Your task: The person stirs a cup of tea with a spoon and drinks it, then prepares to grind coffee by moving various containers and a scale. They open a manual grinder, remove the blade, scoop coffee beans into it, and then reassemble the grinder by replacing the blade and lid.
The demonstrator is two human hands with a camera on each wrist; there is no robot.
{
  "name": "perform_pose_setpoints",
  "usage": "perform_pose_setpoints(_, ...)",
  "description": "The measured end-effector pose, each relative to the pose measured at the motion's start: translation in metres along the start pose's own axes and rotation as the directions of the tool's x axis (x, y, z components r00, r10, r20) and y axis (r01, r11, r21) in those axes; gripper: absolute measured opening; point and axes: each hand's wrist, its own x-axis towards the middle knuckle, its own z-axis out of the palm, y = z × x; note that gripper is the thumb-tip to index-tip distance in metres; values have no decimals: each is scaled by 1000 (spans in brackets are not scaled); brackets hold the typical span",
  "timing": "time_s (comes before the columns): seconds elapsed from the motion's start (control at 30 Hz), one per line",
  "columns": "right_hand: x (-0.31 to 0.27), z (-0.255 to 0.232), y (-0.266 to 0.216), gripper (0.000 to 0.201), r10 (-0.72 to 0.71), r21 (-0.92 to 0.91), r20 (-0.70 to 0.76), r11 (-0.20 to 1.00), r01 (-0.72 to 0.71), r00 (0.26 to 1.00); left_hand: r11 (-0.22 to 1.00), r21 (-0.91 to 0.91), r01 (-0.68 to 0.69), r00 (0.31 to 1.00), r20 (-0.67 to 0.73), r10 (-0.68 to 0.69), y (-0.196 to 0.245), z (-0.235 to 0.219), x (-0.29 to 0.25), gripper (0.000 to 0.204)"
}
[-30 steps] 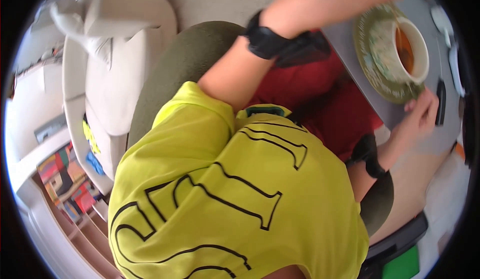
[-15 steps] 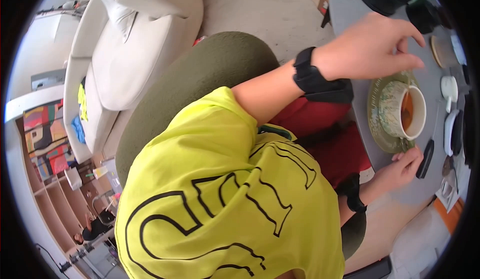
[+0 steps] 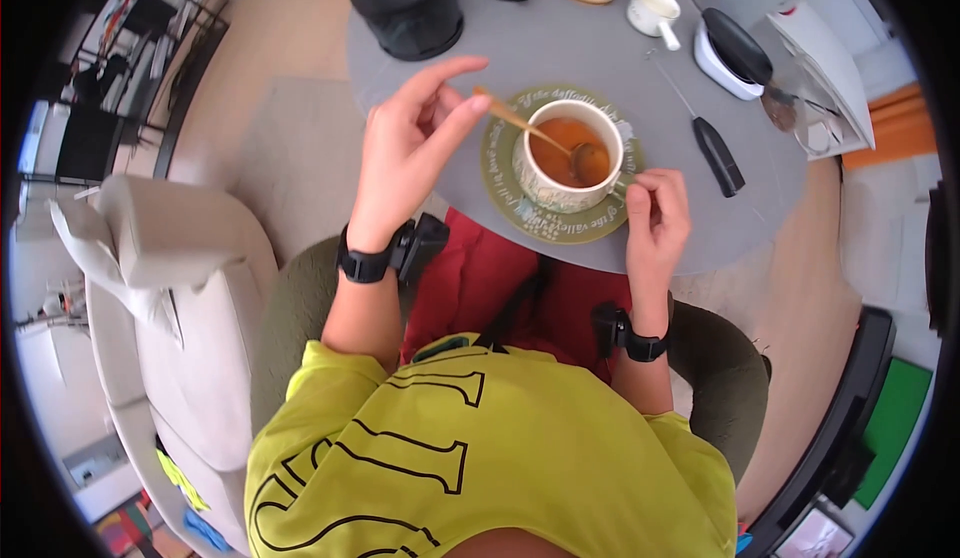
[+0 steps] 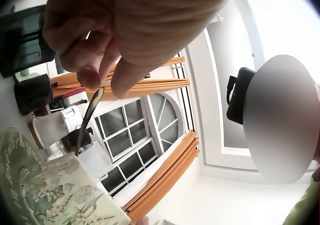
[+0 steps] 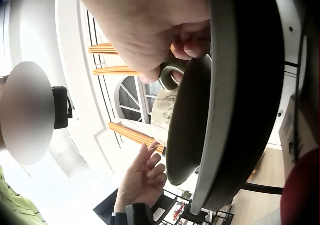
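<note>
A floral cup [image 3: 551, 195] of reddish-brown liquid stands on a green lettered saucer [image 3: 499, 158] at the table's near edge. In it leans a spoon [image 3: 520, 123], its bowl in the liquid and its handle slanting over the rim to the left. My left hand [image 3: 405, 153] hovers left of the cup, thumb and forefinger spread apart, with the handle's end right by the thumb tip. The left wrist view shows the spoon [image 4: 89, 116] just below the fingertips. On the cup's right, my right hand [image 3: 660, 213] pinches the handle [image 5: 169, 75] between thumb and curled fingers.
Right of the saucer lies a black-handled whisk-like tool [image 3: 718, 158]. Farther back are a small white handled pot [image 3: 652, 8], a white case with a black lid [image 3: 735, 53], and a dark appliance [image 3: 410, 8]. A pale sofa [image 3: 190, 348] stands at left.
The head view has swung round, bringing cup and table toward the middle. My left hand has shifted from over the saucer's side to beside the spoon's end. My right hand stays at the cup handle.
</note>
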Motion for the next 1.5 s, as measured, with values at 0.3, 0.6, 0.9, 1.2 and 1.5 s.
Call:
perform_pose_setpoints(0.3, 0, 2, -2, 17, -35, -7, -40, 999, 35, 999, 996, -36, 84, 992, 96, -80, 8, 5, -1, 24)
perform_pose_setpoints(0.6, -2, 2, -5, 16, -44, -13, -62, 999, 43, 997, 977, -171, 129, 976, 194, -94, 27, 7, -1, 26)
perform_pose_setpoints(0.9, -5, -1, -3, 22, -78, 27, -106, 996, 81, 991, 987, 154, -53, 992, 122, 34, 27, 19, 2, 26)
perform_pose_setpoints(1.2, -5, -1, -1, 30, -77, -8, -90, 997, 77, 993, 942, 321, -94, 988, 147, 49, 49, 1, 4, 24)
perform_pose_setpoints(1.5, -6, 1, 1, 28, -101, -12, -113, 995, 101, 988, 966, 204, -156, 982, 136, 129, 35, 30, 12, 25)
